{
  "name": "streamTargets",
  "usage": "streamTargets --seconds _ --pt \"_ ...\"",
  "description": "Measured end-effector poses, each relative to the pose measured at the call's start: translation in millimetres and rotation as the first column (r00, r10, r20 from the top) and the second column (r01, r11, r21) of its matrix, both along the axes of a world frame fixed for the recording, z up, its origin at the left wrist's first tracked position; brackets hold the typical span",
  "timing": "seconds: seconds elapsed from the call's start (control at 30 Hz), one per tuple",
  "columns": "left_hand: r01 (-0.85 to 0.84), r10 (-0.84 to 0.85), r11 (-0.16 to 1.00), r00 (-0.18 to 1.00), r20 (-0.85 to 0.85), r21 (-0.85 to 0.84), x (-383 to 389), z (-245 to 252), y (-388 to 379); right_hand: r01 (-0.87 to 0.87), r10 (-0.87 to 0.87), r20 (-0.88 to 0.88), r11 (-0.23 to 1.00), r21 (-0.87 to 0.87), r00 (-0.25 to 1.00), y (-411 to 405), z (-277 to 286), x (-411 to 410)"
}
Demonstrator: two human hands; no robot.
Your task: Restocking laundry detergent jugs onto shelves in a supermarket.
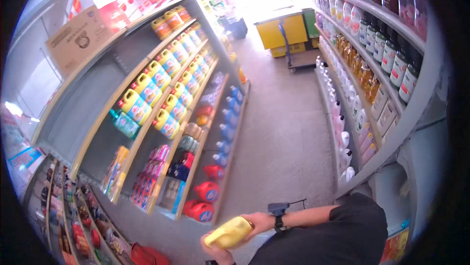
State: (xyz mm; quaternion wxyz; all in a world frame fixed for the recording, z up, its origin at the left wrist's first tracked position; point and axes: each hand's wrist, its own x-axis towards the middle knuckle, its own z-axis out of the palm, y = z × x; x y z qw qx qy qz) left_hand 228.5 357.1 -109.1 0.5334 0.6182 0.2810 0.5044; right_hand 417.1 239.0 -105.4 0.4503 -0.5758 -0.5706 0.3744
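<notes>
A yellow plastic jug lies tilted between my two hands, low in the view. My right hand grips its right end, the arm coming in from a black short sleeve. My left hand holds the other end from below, partly covered by the jug. A black device is strapped to my right wrist. To the left, a shelf unit carries rows of similar yellow jugs with blue labels and red caps. One teal bottle stands at the near end of a row.
Red jugs and blue bottles line the left unit's bottom shelf. On the right, a tall shelf holds dark pump bottles. The aisle floor runs between them towards a platform trolley and a yellow counter. A red bag-like item lies bottom left.
</notes>
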Motion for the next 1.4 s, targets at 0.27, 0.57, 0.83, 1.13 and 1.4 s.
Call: streamTargets --seconds 0.27,0.57,0.83,1.13,1.4 --pt "0.247 -0.248 0.968 0.969 0.005 0.051 216 83 90 0.283 -0.28 -0.039 0.951 0.126 0.959 68 25 157" --pt "0.327 -0.323 0.945 0.94 -0.108 0.019 438 82 201 0.42 -0.431 0.013 0.885 0.2 0.902 160 22 366" --pt "0.342 -0.367 0.9 0.929 0.046 0.272 637 171 283 0.351 -0.467 0.151 0.808 0.474 0.871 258 128 591" --pt "-0.206 -0.047 0.766 0.927 0.372 0.61 807 328 360 -0.034 -0.431 0.376 0.62 0.784 0.82 401 305 803" --pt "-0.384 -0.138 0.548 0.835 0.533 0.743 936 455 448 -0.077 -0.473 0.342 0.494 0.866 0.812 497 429 932"
